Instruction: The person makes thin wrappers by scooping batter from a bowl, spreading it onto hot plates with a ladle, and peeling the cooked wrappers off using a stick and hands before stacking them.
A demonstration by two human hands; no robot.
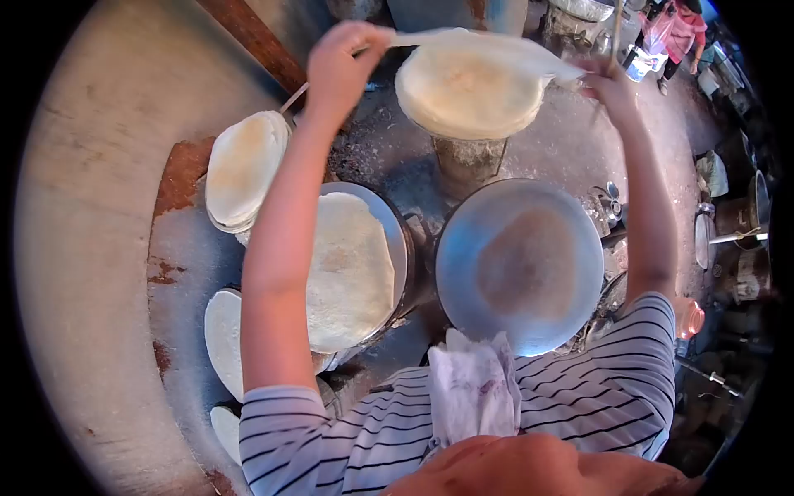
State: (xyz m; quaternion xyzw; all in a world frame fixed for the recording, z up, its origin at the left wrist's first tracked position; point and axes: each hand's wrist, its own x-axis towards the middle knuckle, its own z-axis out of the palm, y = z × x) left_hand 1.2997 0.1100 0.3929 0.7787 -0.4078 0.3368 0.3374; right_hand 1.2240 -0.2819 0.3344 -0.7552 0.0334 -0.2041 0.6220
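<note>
My left hand [347, 62] is raised, its fingers closed on one end of a thin flatbread [496, 51]. The sheet is stretched across to my right hand [608, 83], which is blurred and grips the other end. A thin stick shows at each hand. Beneath the sheet sits a round stack of flatbreads [470, 91] on a metal stand. Nearer to me, a round griddle [579, 248] has a brown patch and no bread on it. Left of it, one flatbread [351, 273] lies on another round pan.
Another stack of flatbreads [244, 169] stands at the left, with more pale rounds [223, 339] below it. A tan curved wall or surface [83, 248] fills the far left. Pots [744, 215] line the right edge. A person in pink [682, 33] is at the top right.
</note>
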